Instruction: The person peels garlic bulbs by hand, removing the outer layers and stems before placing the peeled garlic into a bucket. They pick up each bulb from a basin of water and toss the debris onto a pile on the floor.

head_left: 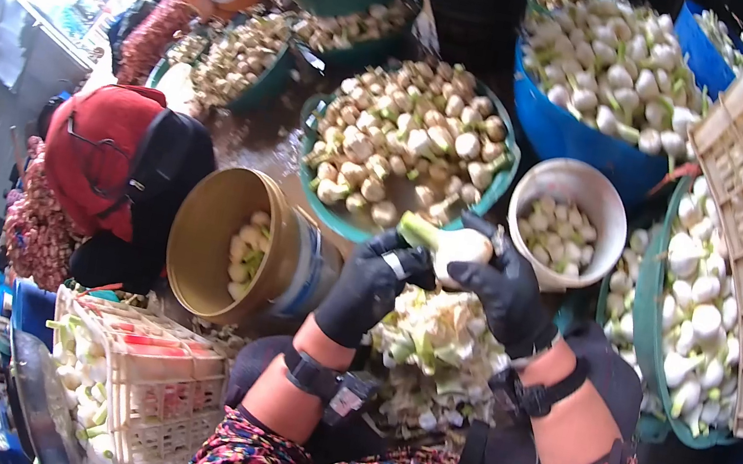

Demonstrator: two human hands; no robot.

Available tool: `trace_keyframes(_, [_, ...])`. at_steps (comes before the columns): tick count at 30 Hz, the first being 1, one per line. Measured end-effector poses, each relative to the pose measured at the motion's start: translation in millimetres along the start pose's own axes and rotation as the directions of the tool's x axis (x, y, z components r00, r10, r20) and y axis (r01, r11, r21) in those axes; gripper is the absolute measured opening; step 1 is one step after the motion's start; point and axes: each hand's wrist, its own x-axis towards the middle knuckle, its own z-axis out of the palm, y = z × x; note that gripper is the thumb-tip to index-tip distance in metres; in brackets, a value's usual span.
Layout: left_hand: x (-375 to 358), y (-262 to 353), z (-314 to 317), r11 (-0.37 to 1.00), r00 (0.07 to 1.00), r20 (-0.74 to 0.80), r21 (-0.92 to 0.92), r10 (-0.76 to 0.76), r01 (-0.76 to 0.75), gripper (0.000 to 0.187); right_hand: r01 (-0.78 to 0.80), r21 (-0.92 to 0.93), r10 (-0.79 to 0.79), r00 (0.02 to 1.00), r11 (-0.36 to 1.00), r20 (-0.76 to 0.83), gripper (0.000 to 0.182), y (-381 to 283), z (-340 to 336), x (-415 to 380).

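A white onion bulb [462,251] with a short green stem is held up in front of me, over my lap. My right hand [512,292], in a black glove, has its fingers closed around the bulb's right side. The left hand [374,284], gloved in black too, is closed at the stem side, its fingertips against the bulb. A small pale strip shows across its fingers. Below both hands lies a heap of white and green peelings [437,338]. Just beyond is a green tub [309,147] of unpeeled, brownish bulbs.
A white bucket [541,171] with small bulbs stands right of the tub. To the left, a tan bucket [193,230] lies tilted. A blue tub [549,129], plastic crates [166,385] and a green basket [649,321] surround me. A red backpack [98,149] sits left.
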Motion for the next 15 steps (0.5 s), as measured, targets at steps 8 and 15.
trace_keyframes(8, [4, 2, 8, 0.999, 0.994, -0.109, 0.048, -0.009, 0.014, 0.017, 0.012, -0.033, -0.011, 1.000, 0.999, 0.028, 0.065, 4, -1, 2])
trace_keyframes(15, [0, 4, -9, 0.925, 0.964, -0.139, 0.341, 0.225, -0.166, 0.020, -0.360, 0.038, 0.334, 0.896, 0.932, 0.293, 0.017, 14, -22, -3])
